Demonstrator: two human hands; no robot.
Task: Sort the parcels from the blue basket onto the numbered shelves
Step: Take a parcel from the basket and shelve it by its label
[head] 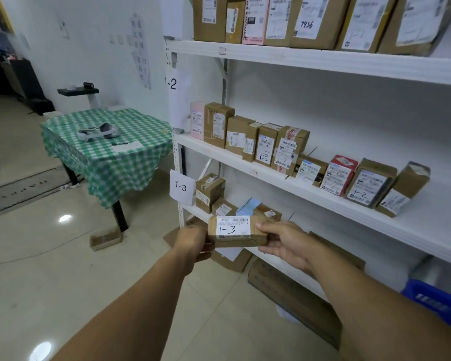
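Observation:
I hold a flat brown parcel (pixel 237 231) with a white label marked "1-3" between both hands. My left hand (pixel 193 243) grips its left end and my right hand (pixel 284 242) pinches its right end. The parcel hangs in front of the low shelf tagged "1-3" (pixel 180 187), where a few small boxes (pixel 210 191) stand. Above it, the "1-2" shelf (pixel 271 175) carries a row of several labelled boxes. A corner of the blue basket (pixel 438 299) shows at the lower right.
A table with a green checked cloth (pixel 107 149) stands left of the shelf unit. Cardboard pieces and boxes (pixel 292 293) lie on the floor under the shelves, and a small box (pixel 106 239) sits by the table leg. The top shelf (pixel 323 58) holds larger parcels.

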